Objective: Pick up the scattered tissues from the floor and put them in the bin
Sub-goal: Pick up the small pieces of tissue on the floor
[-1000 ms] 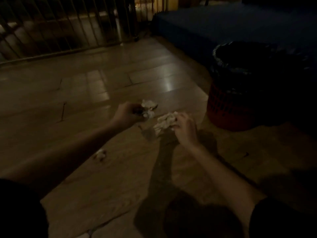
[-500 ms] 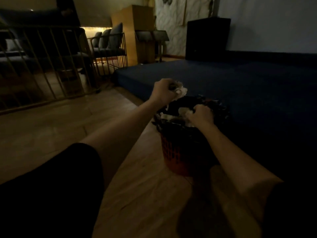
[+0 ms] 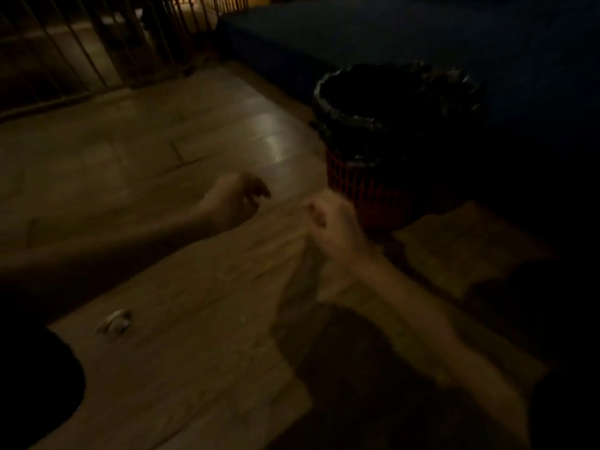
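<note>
Since the earlier frame, both hands have been withdrawn from the red lattice bin with a black liner (image 3: 367,177), far right, and no tissue is seen in them. One small crumpled white tissue (image 3: 114,321) remains on the wooden plank floor (image 3: 201,336), near left. Left hand (image 3: 232,199) is loosely curled, right hand (image 3: 331,227) is fisted; blur hides any contents. In such dimness, the tissue could be overlooked or fumbled.

No readable text is showing in this dim, blurred view.

Nothing legible is appearing on the red bin (image 3: 363,186), its black liner (image 3: 350,120), the wooden floor (image 3: 194,287) or the crumpled tissue (image 3: 115,321); no labels, brands, numbers or signs are standing out anywhere.
</note>
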A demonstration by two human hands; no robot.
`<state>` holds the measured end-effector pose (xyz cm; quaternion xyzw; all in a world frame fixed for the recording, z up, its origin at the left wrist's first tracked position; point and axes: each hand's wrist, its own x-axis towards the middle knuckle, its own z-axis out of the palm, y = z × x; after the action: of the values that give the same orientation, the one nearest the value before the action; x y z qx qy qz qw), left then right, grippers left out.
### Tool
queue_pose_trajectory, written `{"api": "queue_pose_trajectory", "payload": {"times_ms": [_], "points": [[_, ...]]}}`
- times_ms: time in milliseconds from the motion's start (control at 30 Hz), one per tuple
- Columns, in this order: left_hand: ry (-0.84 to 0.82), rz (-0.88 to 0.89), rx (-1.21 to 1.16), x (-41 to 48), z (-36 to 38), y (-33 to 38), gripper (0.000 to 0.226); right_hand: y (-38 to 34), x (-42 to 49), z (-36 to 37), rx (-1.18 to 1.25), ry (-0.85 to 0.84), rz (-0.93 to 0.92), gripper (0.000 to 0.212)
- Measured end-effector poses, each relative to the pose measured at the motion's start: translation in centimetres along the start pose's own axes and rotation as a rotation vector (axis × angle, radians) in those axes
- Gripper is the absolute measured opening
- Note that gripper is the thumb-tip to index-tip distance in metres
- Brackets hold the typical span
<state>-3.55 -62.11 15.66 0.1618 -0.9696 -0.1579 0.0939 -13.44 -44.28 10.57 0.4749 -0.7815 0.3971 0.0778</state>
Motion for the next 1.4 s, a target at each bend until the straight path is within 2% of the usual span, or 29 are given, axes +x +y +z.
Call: {"api": "queue_pose_trajectory", "payload": {"times_ms": [100,133,200,267,367,467,567,733,900,1167,1400], "points": [[-0.152,-0.155,-0.024,-7.0,5.9,-4.7,0.026,0.2,-7.2,5.3,0.110,-0.420,0.172,0.018],[-0.198,-0.183,-0.041,-9.0,7.8,-5.7,0.025,0.7,-9.3,6.2,0.107,-0.504,0.230,0.019],[-0.266,-0.207,-0.093,-12.1,10.9,-6.8,0.023,1.8,-12.7,7.2,0.062,-0.569,0.330,0.022],[-0.316,-0.225,-0.170,-13.9,13.0,-7.2,0.023,2.7,-14.5,6.6,0.003,-0.548,0.428,0.026],[-0.293,-0.288,-0.266,-14.7,14.9,-7.6,0.024,3.5,-16.0,4.8,-0.057,-0.545,0.487,0.030],[-0.277,-0.297,-0.264,-14.7,15.1,-7.6,0.020,3.6,-16.6,3.9,-0.038,-0.553,0.459,0.031],[-0.256,-0.266,-0.262,-14.9,15.0,-7.3,0.019,3.7,-16.5,4.2,-0.023,-0.520,0.444,0.023],[-0.227,-0.274,-0.253,-15.0,15.2,-7.5,0.018,3.8,-16.5,5.2,-0.164,-0.474,0.354,0.004],[-0.232,-0.229,-0.195,-15.1,15.7,-7.6,0.012,3.5,-16.2,6.5,-0.307,-0.466,0.335,0.007],[-0.184,-0.365,-0.211,-18.2,15.3,-9.7,0.017,-2.0,-16.5,11.0,-0.080,-0.535,0.232,0.010],[-0.178,-0.362,-0.229,-18.4,15.5,-9.6,0.017,-2.4,-16.6,11.7,-0.154,-0.532,0.162,0.008]]}}
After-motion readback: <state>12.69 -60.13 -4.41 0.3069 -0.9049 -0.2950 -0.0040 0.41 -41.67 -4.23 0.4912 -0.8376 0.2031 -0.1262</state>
